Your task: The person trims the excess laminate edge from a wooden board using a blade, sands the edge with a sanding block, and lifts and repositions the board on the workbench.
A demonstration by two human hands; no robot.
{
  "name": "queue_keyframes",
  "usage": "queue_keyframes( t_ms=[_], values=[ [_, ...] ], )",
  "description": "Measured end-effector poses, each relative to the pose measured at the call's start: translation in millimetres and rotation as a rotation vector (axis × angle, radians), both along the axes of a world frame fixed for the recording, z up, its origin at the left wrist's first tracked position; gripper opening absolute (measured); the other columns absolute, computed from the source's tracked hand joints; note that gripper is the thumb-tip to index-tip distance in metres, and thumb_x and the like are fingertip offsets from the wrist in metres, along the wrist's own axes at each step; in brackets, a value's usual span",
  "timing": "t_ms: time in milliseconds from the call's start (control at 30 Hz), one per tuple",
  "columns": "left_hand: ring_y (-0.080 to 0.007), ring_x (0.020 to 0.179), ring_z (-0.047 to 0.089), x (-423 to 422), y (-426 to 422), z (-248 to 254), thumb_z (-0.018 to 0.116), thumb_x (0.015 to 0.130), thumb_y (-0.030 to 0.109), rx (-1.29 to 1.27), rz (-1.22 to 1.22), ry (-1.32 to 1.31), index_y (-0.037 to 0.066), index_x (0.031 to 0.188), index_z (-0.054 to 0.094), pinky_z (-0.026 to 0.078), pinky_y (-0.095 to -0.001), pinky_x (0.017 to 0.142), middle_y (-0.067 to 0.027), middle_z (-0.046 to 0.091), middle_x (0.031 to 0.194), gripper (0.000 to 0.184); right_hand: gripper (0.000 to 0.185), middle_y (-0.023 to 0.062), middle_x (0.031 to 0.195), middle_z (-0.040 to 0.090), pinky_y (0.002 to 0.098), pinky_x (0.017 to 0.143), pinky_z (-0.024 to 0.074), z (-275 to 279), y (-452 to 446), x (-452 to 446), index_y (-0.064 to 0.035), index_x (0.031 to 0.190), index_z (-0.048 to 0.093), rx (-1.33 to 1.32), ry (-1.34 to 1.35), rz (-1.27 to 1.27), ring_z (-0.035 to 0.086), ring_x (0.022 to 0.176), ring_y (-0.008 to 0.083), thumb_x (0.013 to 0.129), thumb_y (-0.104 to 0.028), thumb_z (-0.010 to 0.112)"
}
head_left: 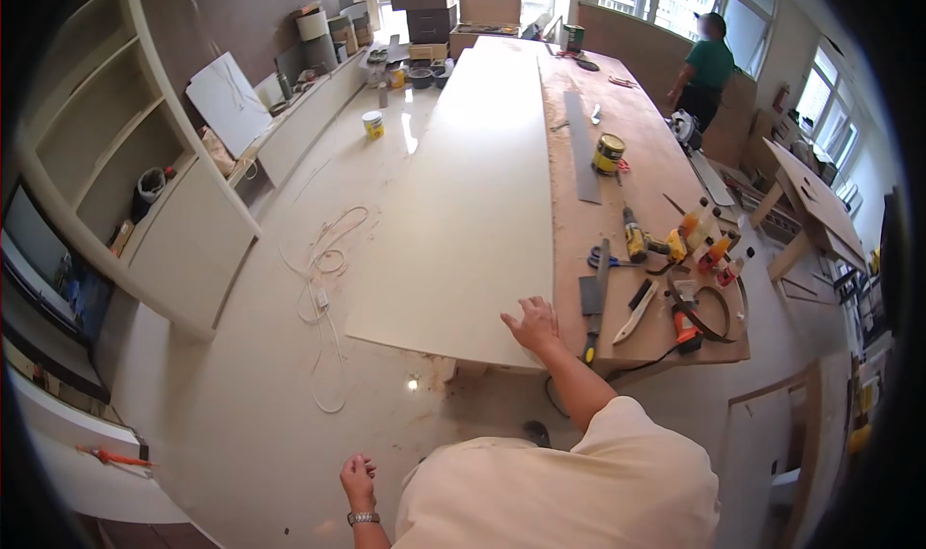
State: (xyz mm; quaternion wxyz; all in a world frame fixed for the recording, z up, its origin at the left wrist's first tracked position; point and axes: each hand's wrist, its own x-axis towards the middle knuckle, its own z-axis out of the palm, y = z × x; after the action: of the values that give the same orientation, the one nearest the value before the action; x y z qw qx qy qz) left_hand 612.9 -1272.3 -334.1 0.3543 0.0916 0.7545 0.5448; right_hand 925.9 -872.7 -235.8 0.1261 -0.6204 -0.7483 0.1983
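Note:
My right hand (532, 324) rests palm down with spread fingers near the front right corner of a long cream panel (463, 202). This panel lies on a brown wooden worktop (617, 96). My left hand (358, 476), with a watch on the wrist, hangs over the floor, away from the panel; its fingers are curled and nothing shows in them. Just right of my right hand are a handsaw (590, 303), a brush (636, 310) and blue scissors (608, 260). Farther back lie a yellow drill (634, 235) and a metal strip (582, 149).
Several bottles (714, 250) and an orange tool (686, 329) are at the worktop's right end. A yellow tin (608, 153) stands farther back. A white cable (323, 298) lies on the floor at left. Beyond the worktop, a person (708, 71) in green stands near the windows.

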Motion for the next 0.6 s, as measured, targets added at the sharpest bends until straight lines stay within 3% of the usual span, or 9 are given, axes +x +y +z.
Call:
queue_keyframes(
  t_ms=[100,200,333,400,500,600],
  values=[
    [-0.0117,0.069,0.061,-48,-29,14,0.052,0.1,0.022,-0.031,0.054,-0.006,0.001,0.104,0.063,0.049,-0.0246,0.058,-0.0058,0.067,0.09,0.023,0.082,0.0161,0.158,0.024,0.0505,0.116,0.02,-39,-20,-34,-0.003,0.146,0.037,0.01,-0.27,0.021,0.019,0.146,0.0358,0.089,-0.06,0.053],
    [-0.0115,0.071,0.062,-91,-21,22,0.053,0.099,0.02,-0.039,-0.018,0.031,-0.001,0.104,0.063,0.049,-0.0239,0.059,-0.0067,0.068,0.09,0.023,0.092,0.0145,0.163,0.009,0.0521,0.119,0.0095,-41,-21,-51,-0.0032,0.154,0.017,-0.124,-0.275,-0.041,0.005,0.149,0.0369,0.091,-0.063,0.046],
    [-0.0133,0.077,0.064,-125,71,44,0.057,0.096,0.019,0.015,-0.254,0.053,-0.003,0.111,0.063,0.05,-0.0243,0.065,-0.0075,0.069,0.093,0.028,0.09,0.013,0.163,0.011,0.0525,0.119,0.0119,-33,-18,-64,-0.0041,0.154,0.02,-0.154,-0.32,-0.081,0.008,0.149,0.0363,0.09,-0.063,0.047],
    [-0.0169,0.081,0.065,-140,124,39,0.059,0.095,0.02,0.06,-0.441,0.118,-0.005,0.113,0.063,0.052,-0.0292,0.072,-0.0102,0.069,0.096,0.031,0.091,0.0131,0.163,0.011,0.0524,0.119,0.012,-26,-17,-71,-0.0041,0.154,0.02,-0.178,-0.331,-0.101,0.008,0.149,0.037,0.09,-0.062,0.048],
    [-0.0212,0.087,0.065,-158,199,22,0.061,0.094,0.022,0.093,-0.638,0.376,-0.007,0.119,0.059,0.052,-0.0336,0.079,-0.0147,0.069,0.1,0.038,0.09,0.0127,0.162,0.012,0.0514,0.12,0.0123,-17,-15,-77,-0.0044,0.153,0.021,-0.193,-0.332,-0.135,0.008,0.149,0.0381,0.089,-0.06,0.051],
    [-0.0235,0.094,0.065,-169,251,13,0.063,0.094,0.025,0.034,-0.647,0.514,-0.007,0.127,0.053,0.052,-0.0345,0.083,-0.0182,0.067,0.107,0.047,0.091,0.0145,0.162,0.015,0.0505,0.119,0.0132,-23,-7,-87,-0.0029,0.152,0.025,-0.158,-0.281,-0.182,0.009,0.148,0.0399,0.088,-0.06,0.054]
  ],
)
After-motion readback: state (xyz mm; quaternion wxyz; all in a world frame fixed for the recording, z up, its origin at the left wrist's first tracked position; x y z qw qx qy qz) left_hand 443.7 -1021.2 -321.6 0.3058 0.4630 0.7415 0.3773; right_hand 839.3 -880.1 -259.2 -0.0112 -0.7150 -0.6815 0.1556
